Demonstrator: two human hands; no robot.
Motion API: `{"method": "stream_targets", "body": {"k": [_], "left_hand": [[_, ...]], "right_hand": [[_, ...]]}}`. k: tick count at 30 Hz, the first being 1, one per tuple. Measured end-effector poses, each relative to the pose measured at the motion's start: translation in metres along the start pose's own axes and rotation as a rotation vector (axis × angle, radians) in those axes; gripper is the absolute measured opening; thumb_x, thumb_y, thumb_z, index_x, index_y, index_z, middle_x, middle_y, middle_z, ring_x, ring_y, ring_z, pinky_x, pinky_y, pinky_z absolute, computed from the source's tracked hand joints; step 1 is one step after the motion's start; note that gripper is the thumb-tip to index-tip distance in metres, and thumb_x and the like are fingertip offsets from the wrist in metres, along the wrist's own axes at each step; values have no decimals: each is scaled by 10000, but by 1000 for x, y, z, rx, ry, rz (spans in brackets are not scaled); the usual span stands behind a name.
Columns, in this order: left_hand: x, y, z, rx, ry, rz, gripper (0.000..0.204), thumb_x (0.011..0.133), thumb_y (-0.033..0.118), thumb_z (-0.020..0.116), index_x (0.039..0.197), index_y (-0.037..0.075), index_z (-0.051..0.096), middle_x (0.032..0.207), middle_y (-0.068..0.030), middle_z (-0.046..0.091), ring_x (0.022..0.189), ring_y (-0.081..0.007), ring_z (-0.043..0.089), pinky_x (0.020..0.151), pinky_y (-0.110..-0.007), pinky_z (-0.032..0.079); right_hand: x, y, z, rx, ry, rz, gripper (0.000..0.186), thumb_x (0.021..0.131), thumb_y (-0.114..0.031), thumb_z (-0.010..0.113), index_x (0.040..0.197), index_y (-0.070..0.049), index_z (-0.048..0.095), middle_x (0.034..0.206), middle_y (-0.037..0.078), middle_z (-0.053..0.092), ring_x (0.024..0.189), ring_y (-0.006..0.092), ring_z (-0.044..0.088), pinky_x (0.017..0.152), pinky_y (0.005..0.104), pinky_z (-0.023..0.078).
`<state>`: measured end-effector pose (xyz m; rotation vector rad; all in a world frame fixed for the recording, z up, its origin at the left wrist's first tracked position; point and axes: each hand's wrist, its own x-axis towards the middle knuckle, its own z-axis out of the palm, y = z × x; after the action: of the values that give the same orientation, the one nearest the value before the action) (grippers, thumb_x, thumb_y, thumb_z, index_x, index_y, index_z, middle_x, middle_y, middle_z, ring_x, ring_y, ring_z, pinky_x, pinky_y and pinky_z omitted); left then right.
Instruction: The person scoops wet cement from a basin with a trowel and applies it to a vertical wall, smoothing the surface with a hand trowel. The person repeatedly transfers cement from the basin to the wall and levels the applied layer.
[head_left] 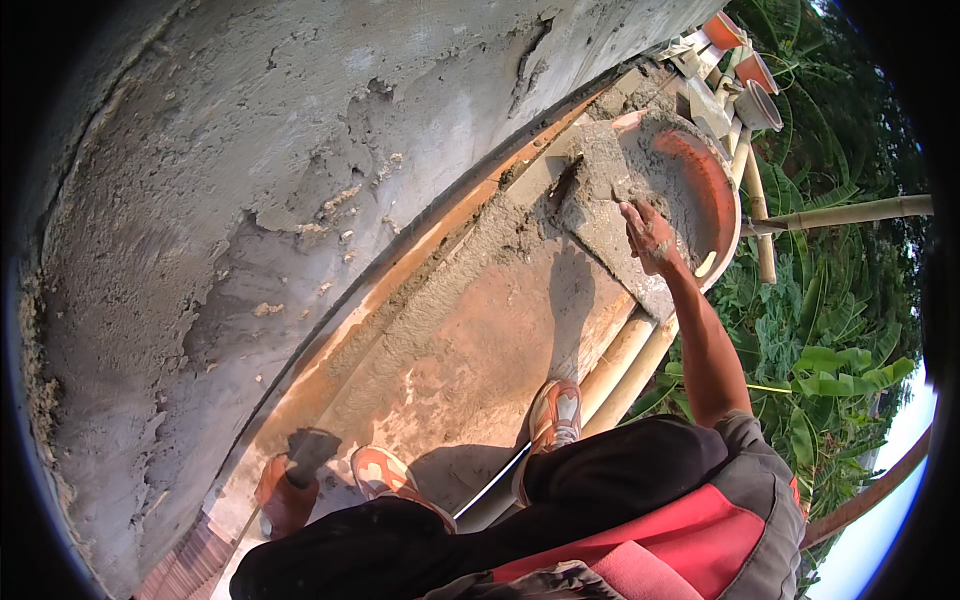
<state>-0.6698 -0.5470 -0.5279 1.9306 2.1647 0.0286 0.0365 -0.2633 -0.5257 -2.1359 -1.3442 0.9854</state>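
My right hand reaches out over a mortar-coated board beside a round orange basin of wet grey mortar. Its fingers are stretched out, with grey smears on the skin, and they hold nothing that I can see. Low on the left, my left hand is close to the foot of the wall, fingers curled. A dark, flat, blade-like shape lies against its fingers; whether this is a tool or a shadow I cannot tell.
A rough grey cement wall fills the left side. My orange-and-white shoes stand on a mortar-stained platform. Bamboo poles run along its right edge, with green plants beyond. Several buckets stand at the far right.
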Motion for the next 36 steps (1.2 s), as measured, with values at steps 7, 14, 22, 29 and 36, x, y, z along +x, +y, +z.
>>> {"method": "stream_targets", "body": {"k": [7, 14, 22, 29, 36], "left_hand": [[-3, -8, -21, -56, -100, 13, 610, 640, 205, 851, 1202, 97, 640, 1095, -128, 712, 1058, -388, 683, 897, -525, 531], [21, 7, -27, -68, -219, -74, 624, 663, 240, 857, 1228, 90, 640, 1119, -140, 722, 1078, -389, 688, 927, -503, 532], [14, -2, -6, -58, -111, -57, 634, 678, 239, 872, 1251, 114, 631, 1142, -128, 719, 1088, -376, 689, 923, -500, 539], [26, 0, -5, -148, -85, 21, 628, 681, 195, 874, 1251, 141, 616, 1163, -121, 717, 1087, -373, 696, 918, -505, 546], [35, 2, -14, -188, -146, 9, 531, 707, 244, 863, 1182, 101, 671, 1113, -119, 740, 1043, -353, 716, 911, -485, 556]], "right_hand": [[-32, -71, 68, -539, -74, -365, 257, 1067, -297, 601, 1087, -42, 623, 926, 249, 693, 823, 470, 660, 695, 524, 500], [-138, -71, 127, -274, -439, -364, 465, 1095, -479, 514, 1066, -26, 611, 824, 209, 680, 865, 408, 667, 774, 479, 516], [-142, -41, 23, 734, -267, 176, 357, 1081, -418, 572, 1044, -64, 590, 752, 21, 559, 537, 131, 528, 475, 277, 436], [-116, 21, 37, 276, -84, 161, 395, 1079, -477, 562, 1019, -87, 555, 701, -16, 488, 538, 95, 496, 463, 278, 426], [-71, -59, 86, -268, -326, -203, 392, 1091, -452, 546, 1111, -61, 546, 793, 137, 613, 682, 299, 618, 595, 412, 502]]}}
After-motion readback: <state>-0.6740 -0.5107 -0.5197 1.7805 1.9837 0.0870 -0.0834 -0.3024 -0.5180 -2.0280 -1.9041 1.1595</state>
